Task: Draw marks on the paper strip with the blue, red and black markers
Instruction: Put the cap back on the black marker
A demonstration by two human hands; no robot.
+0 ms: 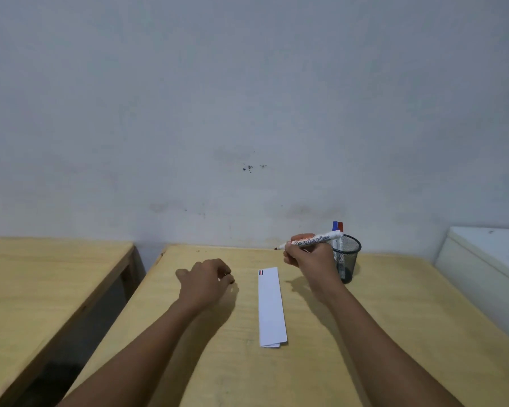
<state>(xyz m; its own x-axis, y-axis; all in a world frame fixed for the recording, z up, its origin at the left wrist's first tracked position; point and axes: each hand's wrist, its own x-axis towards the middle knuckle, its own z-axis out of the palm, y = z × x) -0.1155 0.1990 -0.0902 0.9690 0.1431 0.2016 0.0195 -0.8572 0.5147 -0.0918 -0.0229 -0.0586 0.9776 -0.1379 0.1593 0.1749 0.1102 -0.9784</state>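
Observation:
A white folded paper strip (pixel 271 306) lies lengthwise on the wooden table (pixel 394 318). Small blue, red and black marks (pixel 261 272) sit at its far left corner. My right hand (pixel 307 259) holds an uncapped white board marker (pixel 312 240) with a black tip, raised above the table beyond the strip's far end, tip pointing left. My left hand (pixel 206 279) rests left of the strip with its fingers curled around a small dark thing, likely the marker's cap (pixel 232 281). The blue marker (pixel 335 226) and red marker (pixel 340 226) stand in a black mesh cup (pixel 347 259).
The mesh cup stands right of the strip, close behind my right hand. A second wooden table (pixel 41 289) is at the left across a gap. A white cabinet (pixel 488 265) stands at the right. A wall (pixel 247 113) rises just behind the table.

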